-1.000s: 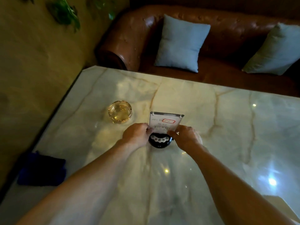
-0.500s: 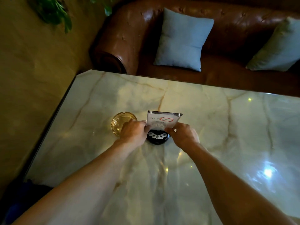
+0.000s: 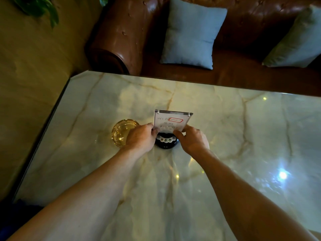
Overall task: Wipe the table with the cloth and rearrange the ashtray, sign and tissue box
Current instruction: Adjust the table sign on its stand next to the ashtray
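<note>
A clear acrylic sign [image 3: 172,120] with a red-framed label stands upright on a round black base [image 3: 166,142] in the middle of the marble table [image 3: 225,129]. My left hand [image 3: 140,138] pinches the sign's lower left edge and my right hand [image 3: 192,139] pinches its lower right edge. A yellowish glass ashtray [image 3: 121,131] sits just left of the sign, partly behind my left hand. A dark blue cloth [image 3: 10,223] is barely visible at the bottom left, under my left forearm. No tissue box is in view.
A brown leather sofa [image 3: 121,37] with two pale blue cushions [image 3: 189,32] stands along the table's far edge. A beige wall [image 3: 31,75] runs close along the table's left edge, with green leaves [image 3: 45,7] at the top left.
Both hands have slid the sign left toward the ashtray, so the two now stand side by side. The view has shifted, and the blue cloth has dropped to the frame's bottom left corner.
</note>
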